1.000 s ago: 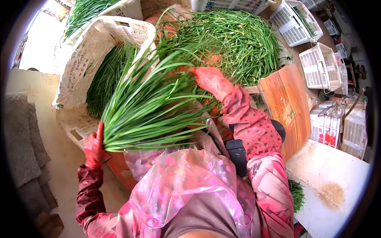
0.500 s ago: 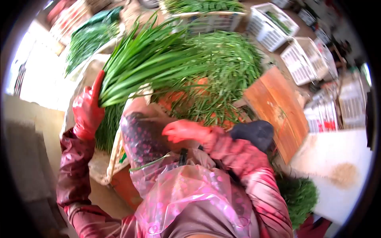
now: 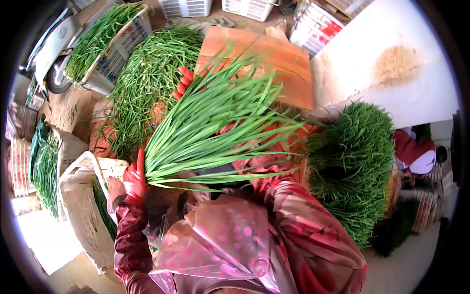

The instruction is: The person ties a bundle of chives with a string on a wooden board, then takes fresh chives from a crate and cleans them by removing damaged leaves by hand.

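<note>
My left hand (image 3: 134,182), in a red glove, is closed round the lower end of a bunch of long green leaves (image 3: 220,122). The leaves fan out up and to the right in front of me. Red fingertips of my right hand (image 3: 184,84) show at the bunch's upper left edge, curled against the leaves. The rest of that hand is mostly hidden behind them. Beyond my hands, a loose heap of green leaves (image 3: 147,68) lies beside a wooden board (image 3: 289,68).
A lined white basket (image 3: 81,210) stands at my left, near a filled crate (image 3: 105,73). Upright greens (image 3: 357,171) stand at my right, below a white panel (image 3: 391,59). A parked scooter (image 3: 56,44) is at the upper left; white crates (image 3: 186,7) stand behind.
The view has turned to the right, bringing the upright greens into sight. My right hand has moved from in front of my lap to the bunch, which my left hand still holds.
</note>
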Demonstrator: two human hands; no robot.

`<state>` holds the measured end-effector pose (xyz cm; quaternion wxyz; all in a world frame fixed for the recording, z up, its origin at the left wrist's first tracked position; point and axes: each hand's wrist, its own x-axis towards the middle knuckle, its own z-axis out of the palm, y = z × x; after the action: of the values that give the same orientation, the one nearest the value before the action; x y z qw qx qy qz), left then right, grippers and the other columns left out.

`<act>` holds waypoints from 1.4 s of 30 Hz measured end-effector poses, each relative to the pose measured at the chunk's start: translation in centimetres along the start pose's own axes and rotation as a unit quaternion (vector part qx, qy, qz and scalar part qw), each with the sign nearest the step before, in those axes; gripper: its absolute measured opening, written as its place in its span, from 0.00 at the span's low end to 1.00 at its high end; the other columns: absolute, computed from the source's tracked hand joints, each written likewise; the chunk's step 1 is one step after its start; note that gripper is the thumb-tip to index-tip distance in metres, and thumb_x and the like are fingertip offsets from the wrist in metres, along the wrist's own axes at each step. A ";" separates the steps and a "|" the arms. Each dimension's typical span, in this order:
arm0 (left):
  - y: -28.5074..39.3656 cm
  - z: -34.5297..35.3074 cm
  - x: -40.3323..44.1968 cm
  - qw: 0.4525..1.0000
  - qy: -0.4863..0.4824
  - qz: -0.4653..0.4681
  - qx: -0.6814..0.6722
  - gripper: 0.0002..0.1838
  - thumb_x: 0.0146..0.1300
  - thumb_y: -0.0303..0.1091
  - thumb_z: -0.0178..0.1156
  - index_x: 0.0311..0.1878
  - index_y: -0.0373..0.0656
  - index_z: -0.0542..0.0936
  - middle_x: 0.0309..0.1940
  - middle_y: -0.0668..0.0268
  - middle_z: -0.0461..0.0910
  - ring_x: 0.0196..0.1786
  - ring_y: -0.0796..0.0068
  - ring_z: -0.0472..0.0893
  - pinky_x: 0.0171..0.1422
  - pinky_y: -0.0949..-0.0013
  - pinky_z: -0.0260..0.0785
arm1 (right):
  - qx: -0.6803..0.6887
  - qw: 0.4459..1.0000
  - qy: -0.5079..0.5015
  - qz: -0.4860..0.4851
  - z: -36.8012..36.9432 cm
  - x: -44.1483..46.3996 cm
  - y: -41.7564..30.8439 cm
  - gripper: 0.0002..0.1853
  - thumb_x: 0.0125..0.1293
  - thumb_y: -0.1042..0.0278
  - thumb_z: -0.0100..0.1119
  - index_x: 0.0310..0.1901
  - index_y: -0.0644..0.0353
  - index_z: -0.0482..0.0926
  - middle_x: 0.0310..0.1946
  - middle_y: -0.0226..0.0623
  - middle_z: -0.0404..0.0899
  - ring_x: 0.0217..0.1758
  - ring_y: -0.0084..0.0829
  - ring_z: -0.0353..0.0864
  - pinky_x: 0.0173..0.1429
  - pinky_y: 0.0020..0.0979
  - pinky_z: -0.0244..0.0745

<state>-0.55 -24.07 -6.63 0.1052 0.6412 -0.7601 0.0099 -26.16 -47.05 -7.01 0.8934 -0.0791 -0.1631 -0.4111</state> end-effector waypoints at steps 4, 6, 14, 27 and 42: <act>-1.7 1.1 -0.4 0.998 -0.029 0.032 0.055 0.52 0.44 0.35 0.68 0.75 0.46 0.55 0.31 0.53 0.78 0.30 0.51 0.79 0.32 0.52 0.69 | -0.040 0.998 0.040 -0.036 -0.6 -3.5 -4.2 0.32 0.74 0.43 0.41 0.67 0.62 0.66 0.52 0.45 0.80 0.52 0.42 0.81 0.60 0.43 0.74; -1.8 -0.6 -0.3 0.995 -0.043 0.046 0.082 0.52 0.45 0.37 0.69 0.75 0.44 0.54 0.30 0.54 0.77 0.30 0.52 0.78 0.32 0.52 0.69 | -0.061 0.994 0.085 -0.038 -0.3 -4.9 -5.6 0.31 0.74 0.44 0.43 0.66 0.62 0.67 0.52 0.46 0.80 0.50 0.41 0.81 0.57 0.42 0.75; -4.8 -1.8 -3.0 0.985 -0.104 0.027 0.133 0.52 0.43 0.38 0.69 0.74 0.43 0.57 0.29 0.56 0.76 0.28 0.53 0.78 0.33 0.53 0.69 | -0.256 0.948 0.184 0.046 -0.2 -10.7 -10.9 0.31 0.72 0.42 0.46 0.64 0.62 0.70 0.51 0.45 0.81 0.50 0.37 0.82 0.53 0.40 0.78; -5.5 -2.3 -3.8 0.983 -0.098 0.023 0.152 0.54 0.38 0.36 0.70 0.74 0.43 0.59 0.29 0.56 0.77 0.29 0.54 0.77 0.34 0.54 0.70 | -0.780 0.486 0.258 0.299 9.9 -13.5 -6.0 0.17 0.65 0.55 0.62 0.45 0.61 0.82 0.30 0.34 0.84 0.23 0.21 0.78 0.29 0.27 0.72; 0.1 -17.4 11.1 0.885 -0.005 0.244 0.395 0.37 0.57 0.30 0.52 0.73 0.45 0.61 0.26 0.68 0.71 0.29 0.71 0.74 0.37 0.66 0.67 | -0.898 0.425 0.108 0.042 19.3 -0.2 -5.1 0.24 0.66 0.59 0.62 0.60 0.60 0.73 0.50 0.44 0.81 0.55 0.34 0.80 0.58 0.34 0.75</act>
<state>0.18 -32.21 12.27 -0.1666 0.4236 -0.8262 0.3319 -34.52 -44.87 10.96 0.3438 -0.7979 0.3996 -0.2923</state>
